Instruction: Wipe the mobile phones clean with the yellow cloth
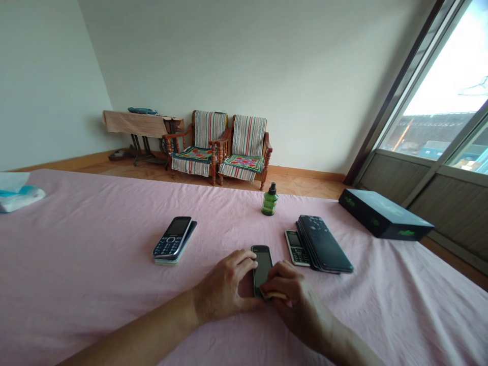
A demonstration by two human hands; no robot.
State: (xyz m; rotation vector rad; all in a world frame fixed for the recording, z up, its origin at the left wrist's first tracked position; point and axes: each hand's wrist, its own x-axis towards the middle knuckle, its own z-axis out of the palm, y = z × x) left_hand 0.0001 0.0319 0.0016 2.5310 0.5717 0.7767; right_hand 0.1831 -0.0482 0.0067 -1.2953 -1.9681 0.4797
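Note:
A dark touchscreen phone (262,269) lies face up on the pink cloth between my hands. My left hand (231,279) steadies it, fingers against its upper left edge and thumb along the bottom end. In my right hand (292,290) is a folded yellowish wiping cloth (275,295), pinched and pressed at the lower right of the screen; the fingers hide most of it. Just beyond my right hand, a silver keypad phone (297,248) lies against a stack of dark smartphones (324,244). Off to the left, a dark blue keypad phone (173,238) rests on top of other phones.
A green spray bottle (270,201) stands upright near the far edge of the pink-covered surface (114,218). A black box (385,213) sits at the right, a tissue pack (21,195) at the far left. Two wooden chairs (246,142) and a covered table (133,123) are along the wall.

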